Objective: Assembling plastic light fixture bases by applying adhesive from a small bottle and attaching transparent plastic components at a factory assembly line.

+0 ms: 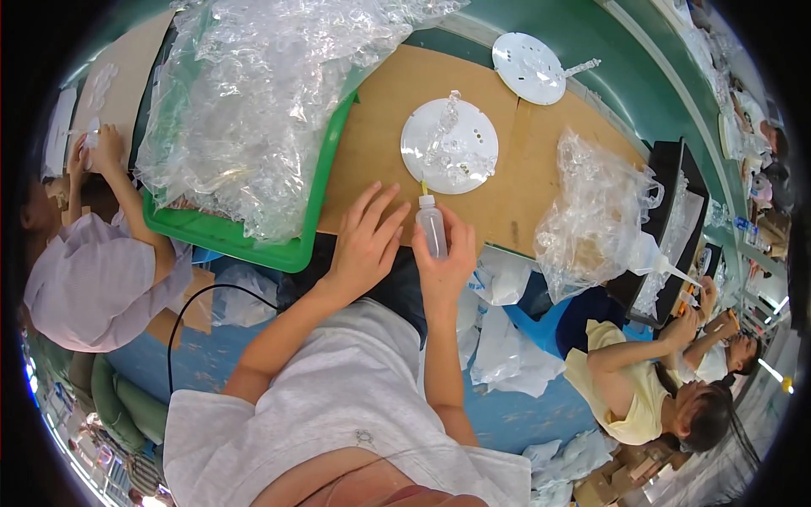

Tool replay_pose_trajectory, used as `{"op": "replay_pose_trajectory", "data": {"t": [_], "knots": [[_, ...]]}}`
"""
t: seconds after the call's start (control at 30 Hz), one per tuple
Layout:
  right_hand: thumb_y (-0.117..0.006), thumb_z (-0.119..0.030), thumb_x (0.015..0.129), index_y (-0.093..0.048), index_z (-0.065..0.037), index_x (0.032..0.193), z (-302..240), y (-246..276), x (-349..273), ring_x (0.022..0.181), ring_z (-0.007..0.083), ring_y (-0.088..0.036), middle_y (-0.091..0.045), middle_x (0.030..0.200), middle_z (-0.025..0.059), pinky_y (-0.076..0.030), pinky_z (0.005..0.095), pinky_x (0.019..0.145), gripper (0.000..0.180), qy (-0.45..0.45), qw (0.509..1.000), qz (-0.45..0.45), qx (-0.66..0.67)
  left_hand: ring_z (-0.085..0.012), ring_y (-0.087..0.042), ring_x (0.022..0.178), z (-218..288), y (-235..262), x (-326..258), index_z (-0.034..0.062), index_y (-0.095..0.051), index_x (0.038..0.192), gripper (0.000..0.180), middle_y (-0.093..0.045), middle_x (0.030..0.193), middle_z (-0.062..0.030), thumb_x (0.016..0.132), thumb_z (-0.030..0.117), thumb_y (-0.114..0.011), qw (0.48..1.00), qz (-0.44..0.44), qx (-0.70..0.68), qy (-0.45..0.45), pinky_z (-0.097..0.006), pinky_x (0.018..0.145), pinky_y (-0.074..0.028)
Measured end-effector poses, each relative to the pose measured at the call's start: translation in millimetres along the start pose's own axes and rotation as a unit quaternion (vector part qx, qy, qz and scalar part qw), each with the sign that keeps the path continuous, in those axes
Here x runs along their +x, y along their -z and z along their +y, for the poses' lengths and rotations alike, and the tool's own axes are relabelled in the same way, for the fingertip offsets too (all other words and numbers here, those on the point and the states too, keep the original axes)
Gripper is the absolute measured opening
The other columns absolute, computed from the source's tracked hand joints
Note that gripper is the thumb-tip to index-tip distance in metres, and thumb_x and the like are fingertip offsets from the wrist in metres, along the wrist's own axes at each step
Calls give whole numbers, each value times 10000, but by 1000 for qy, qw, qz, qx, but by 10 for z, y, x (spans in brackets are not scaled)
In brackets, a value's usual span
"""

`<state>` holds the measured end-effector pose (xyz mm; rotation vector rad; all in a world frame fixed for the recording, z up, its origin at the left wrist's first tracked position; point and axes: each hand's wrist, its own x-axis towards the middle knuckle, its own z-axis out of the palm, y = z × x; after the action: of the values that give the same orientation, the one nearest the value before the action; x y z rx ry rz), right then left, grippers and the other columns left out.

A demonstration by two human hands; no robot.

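My right hand [450, 264] grips a small clear squeeze bottle [432, 230] with a white collar and a thin yellowish tip. The bottle is upright in the picture, its tip at the near edge of a round white disc [416, 139]; whether the two touch I cannot tell. Clear plastic pieces [441, 145] lie on the disc, one sticking out past its far edge. To the left of the bottle, my left hand [365, 245] is open, fingers stretched out over the near edge of the brown board [369, 127], with nothing in it.
A green tray [317, 182] with a big bag of clear plastic pieces [253, 101] stands left. Far right lies a second white disc [522, 63] with a clear piece. A clear bag [583, 220] and a black bin [693, 211] are at right. Co-workers sit on both sides.
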<state>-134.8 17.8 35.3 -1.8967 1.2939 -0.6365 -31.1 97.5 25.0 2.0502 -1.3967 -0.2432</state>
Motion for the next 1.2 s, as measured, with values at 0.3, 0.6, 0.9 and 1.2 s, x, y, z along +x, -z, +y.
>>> {"op": "replay_pose_trajectory", "data": {"t": [0.3, 0.6, 0.9, 1.2], "knots": [[-705, -116, 744, -623, -37, 1051, 39, 81, 10, 780, 183, -582, -588, 882, 79, -472, 300, 695, 328, -4, 1000, 16, 23, -355, -394, 1222, 47, 88, 20, 38, -595, 1109, 300, -473, 1277, -135, 812, 70, -579, 1000, 15, -22, 8, -439, 979, -367], [-704, -141, 732, -637, -78, 1058, 1, 163, 115, 781, 206, -593, -588, 887, 78, -468, 303, 687, 339, -13, 999, 28, -36, -358, -402, 1207, 97, 104, 24, 40, -603, 1098, 290, -482, 1263, -129, 809, 52, -576, 999, 16, -32, 5, -440, 975, -373], [-709, -179, 716, -650, -118, 1050, 31, 214, 195, 739, 208, -596, -580, 867, 57, -476, 310, 646, 345, 3, 998, 31, -59, -354, -416, 1196, 162, 176, 75, 43, -597, 1116, 291, -492, 1253, -132, 827, 54, -566, 999, 10, -46, 13, -431, 972, -378], [-726, -125, 712, -632, -81, 1058, 143, 266, 161, 777, 181, -610, -594, 901, 64, -484, 295, 669, 362, 20, 999, 33, 27, -350, -518, 1062, 296, 415, 431, 6, -527, 1192, 344, -540, 1146, -197, 860, 89, -559, 980, 76, -138, 120, -381, 920, -407]]}}
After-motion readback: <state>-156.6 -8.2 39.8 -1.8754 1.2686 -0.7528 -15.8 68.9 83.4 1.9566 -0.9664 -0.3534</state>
